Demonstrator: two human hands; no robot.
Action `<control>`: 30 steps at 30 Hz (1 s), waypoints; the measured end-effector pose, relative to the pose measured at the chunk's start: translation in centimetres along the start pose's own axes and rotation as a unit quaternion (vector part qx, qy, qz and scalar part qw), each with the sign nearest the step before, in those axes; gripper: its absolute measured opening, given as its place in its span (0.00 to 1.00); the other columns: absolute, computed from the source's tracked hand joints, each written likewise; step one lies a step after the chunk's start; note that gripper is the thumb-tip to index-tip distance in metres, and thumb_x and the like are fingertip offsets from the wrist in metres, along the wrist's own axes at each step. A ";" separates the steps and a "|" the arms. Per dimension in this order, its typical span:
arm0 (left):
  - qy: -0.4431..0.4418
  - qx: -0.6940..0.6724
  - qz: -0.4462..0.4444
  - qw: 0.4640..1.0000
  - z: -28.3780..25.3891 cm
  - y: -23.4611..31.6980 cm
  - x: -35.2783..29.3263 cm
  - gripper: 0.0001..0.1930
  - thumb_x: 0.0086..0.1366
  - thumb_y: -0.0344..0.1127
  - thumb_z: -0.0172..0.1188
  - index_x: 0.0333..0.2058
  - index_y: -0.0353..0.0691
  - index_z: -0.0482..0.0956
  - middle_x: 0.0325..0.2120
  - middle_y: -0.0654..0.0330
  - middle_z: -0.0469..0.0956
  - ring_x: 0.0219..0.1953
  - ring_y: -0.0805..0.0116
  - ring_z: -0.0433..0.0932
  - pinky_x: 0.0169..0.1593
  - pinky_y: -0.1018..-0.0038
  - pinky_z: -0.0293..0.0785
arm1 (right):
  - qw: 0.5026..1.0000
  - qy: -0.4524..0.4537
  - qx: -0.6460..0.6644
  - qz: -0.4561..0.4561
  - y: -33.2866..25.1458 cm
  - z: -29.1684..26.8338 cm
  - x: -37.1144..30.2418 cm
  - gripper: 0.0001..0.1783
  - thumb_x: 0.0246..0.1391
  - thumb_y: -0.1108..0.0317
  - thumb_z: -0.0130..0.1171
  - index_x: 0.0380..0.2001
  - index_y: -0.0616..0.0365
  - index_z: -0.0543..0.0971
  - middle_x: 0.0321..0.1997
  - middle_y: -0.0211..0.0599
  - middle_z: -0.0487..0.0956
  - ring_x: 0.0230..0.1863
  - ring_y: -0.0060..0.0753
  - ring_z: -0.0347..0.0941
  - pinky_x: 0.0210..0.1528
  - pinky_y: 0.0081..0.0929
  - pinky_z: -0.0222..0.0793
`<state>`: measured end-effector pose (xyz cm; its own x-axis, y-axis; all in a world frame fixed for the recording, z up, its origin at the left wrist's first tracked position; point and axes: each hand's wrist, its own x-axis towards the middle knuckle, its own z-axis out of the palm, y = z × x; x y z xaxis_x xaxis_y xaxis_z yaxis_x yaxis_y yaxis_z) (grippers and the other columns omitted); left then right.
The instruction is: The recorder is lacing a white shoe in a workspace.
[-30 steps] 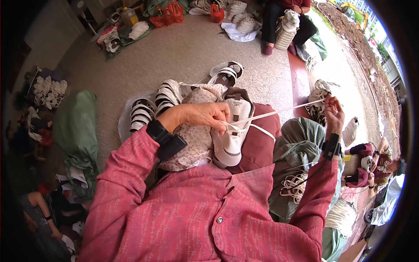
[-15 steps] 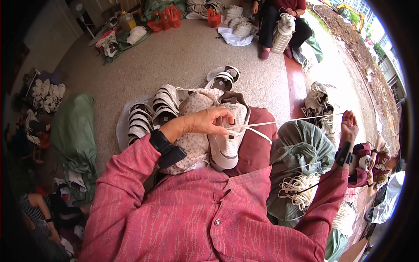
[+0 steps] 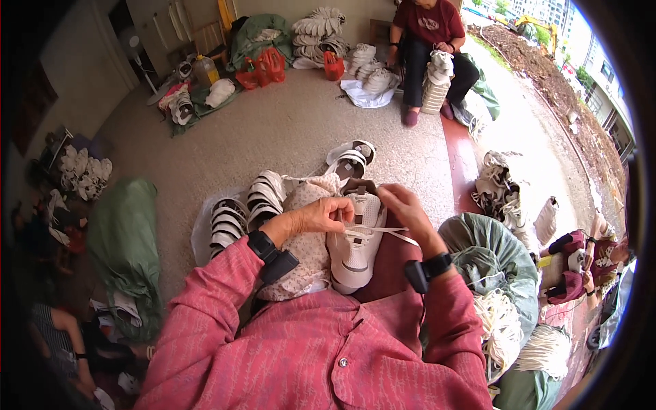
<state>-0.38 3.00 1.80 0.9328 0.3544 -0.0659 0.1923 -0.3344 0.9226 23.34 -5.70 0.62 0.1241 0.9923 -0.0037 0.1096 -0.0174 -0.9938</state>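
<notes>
On my lap lies a white sneaker (image 3: 354, 256), toe toward me, with a brown-lined collar. A white shoelace (image 3: 383, 230) crosses its upper, and slack ends trail to the right. My left hand (image 3: 321, 214) is at the sneaker's left side, thumb and forefinger pinched beside the eyelets; what sits between them is too small to make out. At the upper right edge, near the tongue, is my right hand (image 3: 408, 213), fingers bent in against the shoe; its fingertips are partly hidden. Floral cloth (image 3: 301, 263) covers my left thigh.
Stacked sneakers (image 3: 229, 222) stand beyond my left knee; sandal-like shoe parts (image 3: 350, 158) lie ahead. Green sacks (image 3: 123, 253) flank me, with lace bundles (image 3: 497, 328) on the right. A seated person (image 3: 430, 41) works by a shoe stack at the back.
My right hand has come in from far right to the sneaker, and the taut shoelace has gone slack. My left hand has shifted slightly left, off the middle of the upper, into a pinch.
</notes>
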 end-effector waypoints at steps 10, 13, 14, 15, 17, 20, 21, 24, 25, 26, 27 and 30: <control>0.043 0.056 0.073 0.995 1.5 -0.3 -0.5 0.10 0.52 0.31 0.60 0.35 0.41 0.72 0.31 0.69 0.68 0.28 0.80 0.65 0.31 0.81 0.64 | 0.964 -0.006 -0.222 -0.143 2.8 0.3 -0.2 0.19 0.53 0.61 0.63 0.39 0.66 0.75 0.41 0.45 0.72 0.44 0.43 0.70 0.48 0.32 0.66; 0.053 0.047 0.085 0.994 1.3 -0.4 -0.6 0.10 0.52 0.30 0.59 0.34 0.41 0.72 0.31 0.69 0.67 0.28 0.79 0.65 0.31 0.81 0.64 | 0.953 0.033 -0.257 -0.159 2.8 0.7 -0.3 0.16 0.54 0.62 0.62 0.38 0.63 0.72 0.41 0.42 0.73 0.44 0.42 0.70 0.48 0.31 0.66; 0.059 0.043 0.086 0.994 1.4 -0.6 -0.6 0.10 0.52 0.30 0.60 0.34 0.41 0.72 0.31 0.69 0.67 0.28 0.79 0.65 0.31 0.81 0.64 | 0.951 0.031 -0.262 -0.160 2.6 1.1 -0.6 0.16 0.54 0.62 0.62 0.38 0.63 0.72 0.41 0.42 0.73 0.44 0.42 0.70 0.48 0.31 0.66; 0.065 0.039 0.088 0.993 1.5 -0.7 -0.6 0.10 0.51 0.30 0.61 0.33 0.42 0.72 0.30 0.69 0.67 0.28 0.79 0.65 0.31 0.81 0.64 | 0.953 0.048 -0.255 -0.154 2.3 1.5 -0.8 0.16 0.54 0.62 0.62 0.38 0.62 0.72 0.41 0.42 0.74 0.44 0.42 0.71 0.48 0.31 0.66; 0.077 0.042 0.097 0.991 1.8 -0.8 -0.6 0.10 0.51 0.30 0.61 0.33 0.42 0.72 0.30 0.69 0.67 0.28 0.79 0.65 0.31 0.81 0.64 | 0.951 0.080 -0.253 -0.158 2.3 1.9 -1.1 0.15 0.54 0.62 0.62 0.37 0.61 0.71 0.41 0.43 0.74 0.44 0.43 0.71 0.48 0.31 0.67; 0.084 0.038 0.106 0.990 1.9 -0.8 -0.5 0.11 0.51 0.30 0.62 0.34 0.42 0.72 0.31 0.69 0.67 0.28 0.79 0.65 0.31 0.81 0.64 | 0.944 0.092 -0.259 -0.184 3.1 2.0 -1.1 0.15 0.56 0.62 0.62 0.37 0.63 0.72 0.36 0.40 0.74 0.37 0.32 0.70 0.40 0.28 0.67; 0.081 0.031 0.105 0.991 1.8 -0.9 -0.6 0.11 0.51 0.30 0.63 0.34 0.41 0.72 0.31 0.69 0.67 0.28 0.79 0.66 0.31 0.81 0.65 | 0.941 0.097 -0.265 -0.188 3.0 2.0 -1.2 0.15 0.56 0.62 0.62 0.37 0.63 0.72 0.34 0.40 0.74 0.36 0.31 0.70 0.38 0.27 0.67; 0.044 -0.009 0.085 0.995 1.4 -0.9 -0.6 0.12 0.51 0.30 0.62 0.35 0.41 0.72 0.31 0.69 0.67 0.29 0.79 0.66 0.31 0.81 0.65 | 0.944 0.082 -0.278 -0.156 2.9 1.8 -1.3 0.14 0.56 0.64 0.61 0.39 0.62 0.73 0.36 0.41 0.74 0.38 0.30 0.71 0.39 0.27 0.69; 0.043 -0.007 0.085 0.995 1.3 -0.9 -0.5 0.12 0.51 0.30 0.62 0.35 0.41 0.72 0.31 0.69 0.67 0.29 0.79 0.66 0.31 0.81 0.65 | 0.944 0.085 -0.278 -0.157 2.9 1.8 -1.5 0.14 0.56 0.64 0.61 0.39 0.62 0.73 0.36 0.41 0.74 0.38 0.30 0.71 0.39 0.27 0.69; 0.045 -0.014 0.088 0.995 1.4 -0.9 -0.5 0.12 0.51 0.30 0.62 0.35 0.41 0.73 0.32 0.69 0.68 0.29 0.79 0.66 0.31 0.80 0.65 | 0.961 0.091 -0.222 -0.141 2.8 2.0 -1.9 0.14 0.56 0.64 0.61 0.41 0.61 0.73 0.40 0.40 0.74 0.41 0.34 0.72 0.42 0.29 0.69; 0.047 -0.021 0.089 0.995 1.4 -0.9 -0.5 0.12 0.51 0.30 0.62 0.35 0.41 0.73 0.32 0.68 0.68 0.30 0.78 0.67 0.31 0.80 0.66 | 0.974 0.098 -0.165 -0.124 2.7 2.2 -2.3 0.14 0.56 0.65 0.60 0.42 0.60 0.72 0.43 0.40 0.75 0.45 0.38 0.72 0.46 0.31 0.69; 0.082 0.055 0.110 0.989 2.1 0.0 -0.8 0.11 0.50 0.30 0.63 0.35 0.42 0.74 0.33 0.67 0.69 0.31 0.77 0.68 0.33 0.80 0.67 | 0.940 0.149 -0.226 -0.210 0.3 2.5 -5.3 0.14 0.58 0.66 0.58 0.45 0.61 0.72 0.44 0.40 0.74 0.42 0.36 0.73 0.42 0.31 0.70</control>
<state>-0.50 0.88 1.09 0.8952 0.3964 0.2038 0.0298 -0.5094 0.8600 20.21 -10.62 0.03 0.2394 0.8463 0.4758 0.6091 0.2508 -0.7524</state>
